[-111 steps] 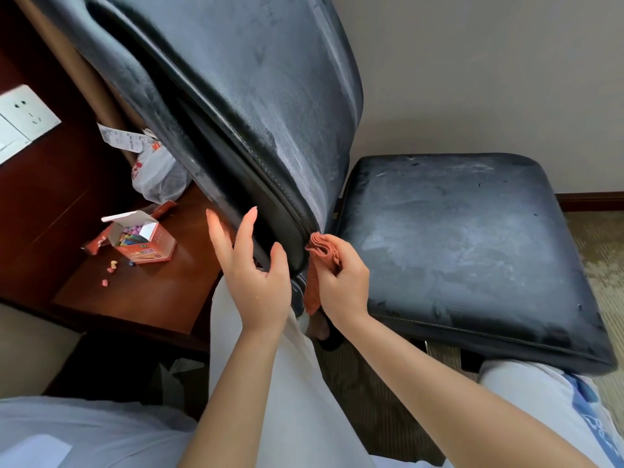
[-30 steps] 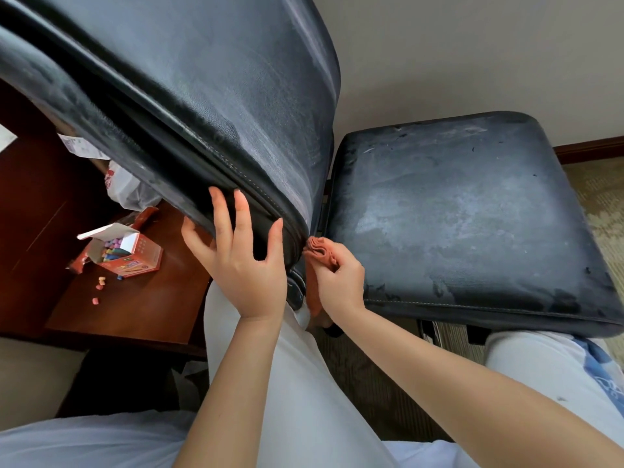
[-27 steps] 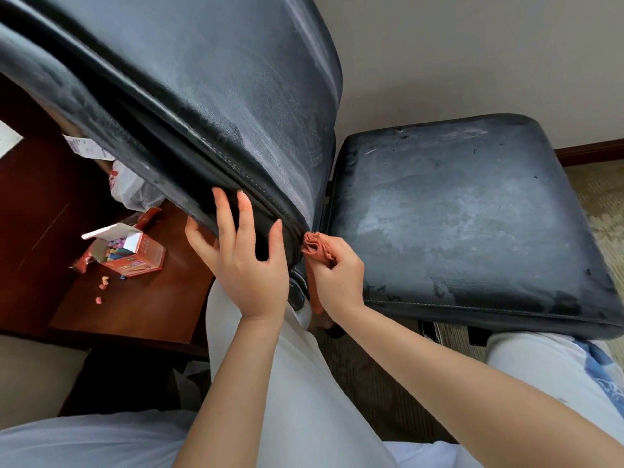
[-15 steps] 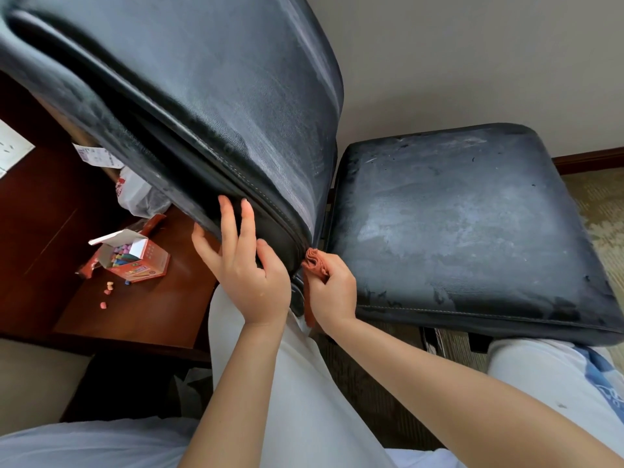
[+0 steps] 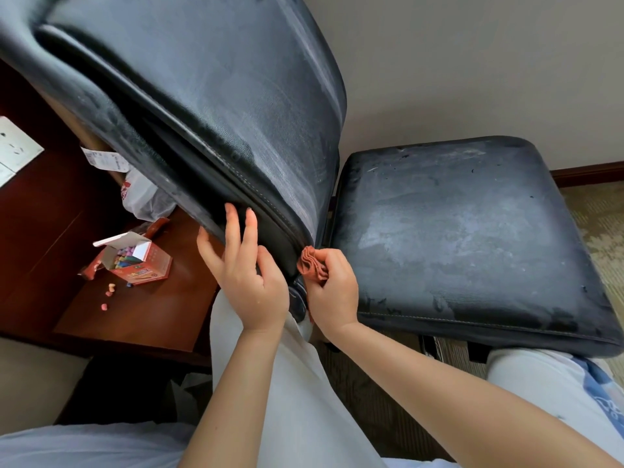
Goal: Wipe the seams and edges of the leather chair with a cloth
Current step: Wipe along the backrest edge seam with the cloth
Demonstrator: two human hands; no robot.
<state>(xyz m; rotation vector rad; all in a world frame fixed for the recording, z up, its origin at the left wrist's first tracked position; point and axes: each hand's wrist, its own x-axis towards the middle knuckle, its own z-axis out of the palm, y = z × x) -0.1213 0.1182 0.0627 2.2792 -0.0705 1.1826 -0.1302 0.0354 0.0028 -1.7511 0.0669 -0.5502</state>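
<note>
A right hand [image 5: 332, 292] grips a bunched orange cloth [image 5: 312, 265], fingers curled round its folds, pressing it against the lower corner of a black leather chair's backrest [image 5: 209, 106], right where the stitched seam [image 5: 270, 206] meets the gap before the seat. Just beside it, on the other side of that corner, the left hand [image 5: 248, 275] rests on the backrest's rear edge with fingers extended and slightly spread, thumb bent near the corner, holding nothing. The backrest tilts across the upper left of the view, its surface dull with pale smears. On the far side of the backrest corner from the left hand lies the seat cushion [image 5: 466, 238], also streaked grey, a line of stitching running along its near edge. Behind the backrest stands a reddish wooden desk [image 5: 162, 309] carrying an open box of coloured chalk [image 5: 135, 261], a few loose chalk pieces [image 5: 107, 297] and a white plastic bag [image 5: 145, 197]. Beyond the seat are a plain wall [image 5: 472, 62] and patterned carpet [image 5: 601, 231].
</note>
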